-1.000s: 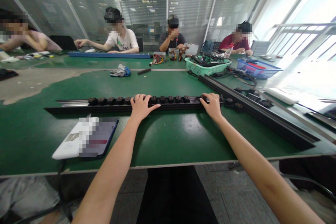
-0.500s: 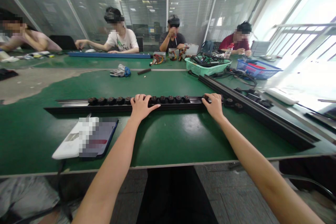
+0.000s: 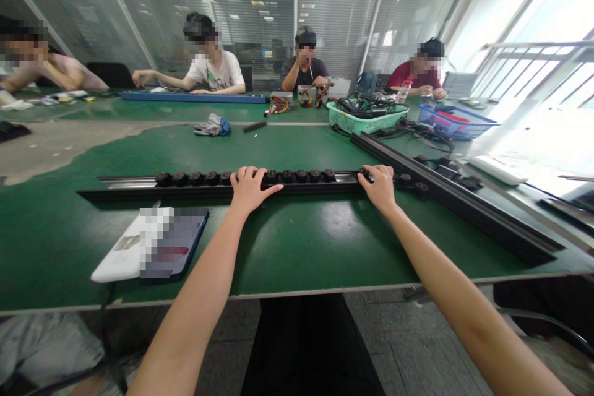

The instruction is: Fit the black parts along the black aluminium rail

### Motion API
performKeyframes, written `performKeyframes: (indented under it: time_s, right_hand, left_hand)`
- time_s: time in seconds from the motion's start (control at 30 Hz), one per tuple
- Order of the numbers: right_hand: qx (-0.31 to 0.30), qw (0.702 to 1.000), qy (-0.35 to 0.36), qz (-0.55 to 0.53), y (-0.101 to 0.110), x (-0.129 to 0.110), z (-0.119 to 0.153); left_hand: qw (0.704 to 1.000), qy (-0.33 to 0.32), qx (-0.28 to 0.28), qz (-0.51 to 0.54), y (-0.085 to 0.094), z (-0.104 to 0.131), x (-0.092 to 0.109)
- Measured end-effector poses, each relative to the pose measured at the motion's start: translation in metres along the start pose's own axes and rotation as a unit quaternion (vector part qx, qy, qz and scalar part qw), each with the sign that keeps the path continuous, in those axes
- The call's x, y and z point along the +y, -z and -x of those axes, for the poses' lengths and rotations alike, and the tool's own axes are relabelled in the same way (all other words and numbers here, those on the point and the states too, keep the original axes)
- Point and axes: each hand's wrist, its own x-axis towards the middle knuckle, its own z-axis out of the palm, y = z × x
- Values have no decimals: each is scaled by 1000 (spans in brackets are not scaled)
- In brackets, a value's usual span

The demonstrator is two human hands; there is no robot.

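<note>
A long black power track (image 3: pixel 208 193) lies across the green table in front of me. Several black socket modules (image 3: pixel 301 175) with round brownish tops sit in a row along its channel. My left hand (image 3: pixel 249 189) rests over the middle of the track, fingers bent over the modules and far side, thumb stretched right along the near side. Near the track's right end, my right hand (image 3: pixel 379 189) is closed round a single black module (image 3: pixel 364 174), most of it hidden by the fingers. Bare metal channel shows between this module and the row.
Another long black track (image 3: pixel 487 219) lies slantwise at the right, loose modules (image 3: pixel 422 186) near it. A phone and white device (image 3: pixel 123 247) lie front left. Farther back are gloves (image 3: pixel 212 126), a green basket (image 3: pixel 366 117) of cables and a blue basket (image 3: pixel 457 124). Several people sit opposite.
Almost nothing differs. Both hands keep their places on the track and the module, and the row of modules stands as before.
</note>
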Motion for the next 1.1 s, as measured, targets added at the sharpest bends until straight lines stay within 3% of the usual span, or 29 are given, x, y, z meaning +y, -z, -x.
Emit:
performKeyframes:
  time_s: [1.1]
  right_hand:
    - [9,999,-34,-6,0,12,-1]
  left_hand:
    - [1000,4,-3,11,0,0,0]
